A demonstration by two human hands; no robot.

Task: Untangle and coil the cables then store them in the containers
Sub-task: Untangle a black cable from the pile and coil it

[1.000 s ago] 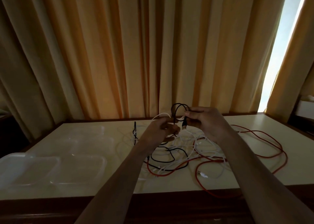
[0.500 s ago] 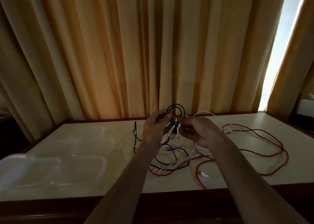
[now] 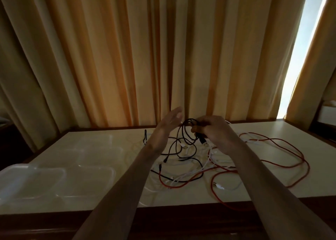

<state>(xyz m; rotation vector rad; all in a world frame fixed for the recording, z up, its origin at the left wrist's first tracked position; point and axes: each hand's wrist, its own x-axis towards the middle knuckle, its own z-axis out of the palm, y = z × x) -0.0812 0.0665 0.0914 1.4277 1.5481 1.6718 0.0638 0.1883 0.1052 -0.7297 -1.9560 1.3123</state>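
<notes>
My right hand (image 3: pixel 215 130) is curled round a small coil of black cable (image 3: pixel 189 132), which I hold up above the tabletop (image 3: pixel 272 176), well in front of the curtain (image 3: pixel 127 57). The loops hang down from my fingers, and a plug end (image 3: pixel 203 141) sticks out just below my grip. My left hand (image 3: pixel 169 123) is open — fingers straight and spread, raised just beside the coil on its left. I cannot tell whether the fingertips touch the loops.

The rest of the black cable trails down from the coil into the tangle on the tabletop between my forearms. There it crosses a white cable (image 3: pixel 205 168) and a red cable (image 3: pixel 283 148). The red one runs out in wide loops to the right, well apart from my hands, and one bend of it hangs over the near edge of the tabletop.

On the left of the tabletop stand the clear plastic containers (image 3: pixel 87 181) — two side by side at the near edge and more behind them, though the dim light blurs their outlines. A short dark cable end (image 3: pixel 145 137) stands up between the containers and the tangle.
</notes>
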